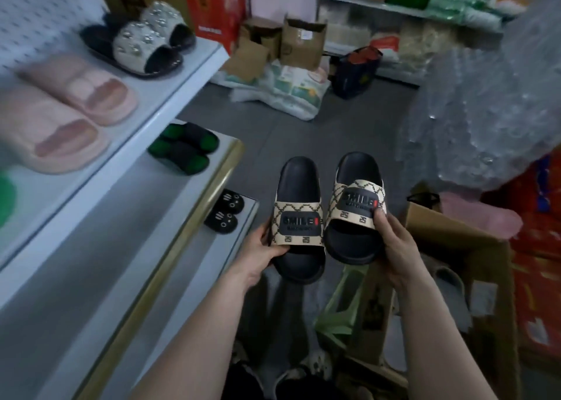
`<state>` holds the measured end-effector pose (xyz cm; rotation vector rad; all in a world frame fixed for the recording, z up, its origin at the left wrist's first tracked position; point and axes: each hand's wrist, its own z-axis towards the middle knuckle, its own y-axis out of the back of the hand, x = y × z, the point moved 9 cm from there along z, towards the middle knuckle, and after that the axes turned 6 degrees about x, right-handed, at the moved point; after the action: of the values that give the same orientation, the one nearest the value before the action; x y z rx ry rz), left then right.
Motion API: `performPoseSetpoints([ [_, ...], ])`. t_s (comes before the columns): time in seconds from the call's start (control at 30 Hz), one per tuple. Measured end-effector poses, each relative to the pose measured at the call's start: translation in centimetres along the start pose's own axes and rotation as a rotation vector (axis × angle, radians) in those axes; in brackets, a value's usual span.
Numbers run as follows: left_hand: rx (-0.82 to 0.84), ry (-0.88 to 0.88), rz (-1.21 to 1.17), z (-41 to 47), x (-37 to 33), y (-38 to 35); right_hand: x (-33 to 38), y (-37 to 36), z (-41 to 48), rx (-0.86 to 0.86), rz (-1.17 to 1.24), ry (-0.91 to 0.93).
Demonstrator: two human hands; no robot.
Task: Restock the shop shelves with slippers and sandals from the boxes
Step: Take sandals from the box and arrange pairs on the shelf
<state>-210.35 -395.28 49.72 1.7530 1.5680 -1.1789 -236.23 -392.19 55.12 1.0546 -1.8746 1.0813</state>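
Observation:
I hold a pair of black slides with beige patterned straps reading "SMILE" over the grey floor. My left hand [261,252] grips the left slide [299,217] at its strap edge. My right hand [394,248] grips the right slide [355,205] with the thumb on the strap. The white shelves [170,96] stand to my left, with pink slippers [76,111] and black slides with studded white straps [142,38] on the upper one. Black and green slippers [185,149] and small black slippers [226,214] sit on lower shelves. An open cardboard box [473,263] stands at my right.
Cardboard boxes [291,41], a red carton [212,5], white packages [288,90] and a dark bag [355,71] crowd the far floor. A big sheet of bubble wrap [485,96] hangs at right over red cartons [540,263]. A green stool [343,302] stands below my hands.

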Motion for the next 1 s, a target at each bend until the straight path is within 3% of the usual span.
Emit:
performPoseSetpoints([
  [0.13, -0.131, -0.041, -0.055, -2.1, -1.0, 7.5, -2.2, -7.9, 1.5, 0.168, -0.06, -0.033],
  [0.37, -0.35, -0.071, -0.141, -5.2, -0.8, 18.1, -7.9, -15.6, 4.8, 0.148, -0.087, -0.149],
  [0.53, -0.514, -0.019, -0.2, -6.3, 2.1, 23.5, -9.8, -19.7, 8.6, 0.158, -0.349, -0.158],
  [0.87, -0.816, -0.061, -0.357, -5.8, 5.9, 29.6, -15.3, -32.6, 17.9, 0.462, -0.844, -0.057],
  [1.0, -0.908, -0.116, -0.41, -3.3, 7.4, 31.6, -18.2, -36.2, 21.4, 0.608, -0.86, -0.045],
])
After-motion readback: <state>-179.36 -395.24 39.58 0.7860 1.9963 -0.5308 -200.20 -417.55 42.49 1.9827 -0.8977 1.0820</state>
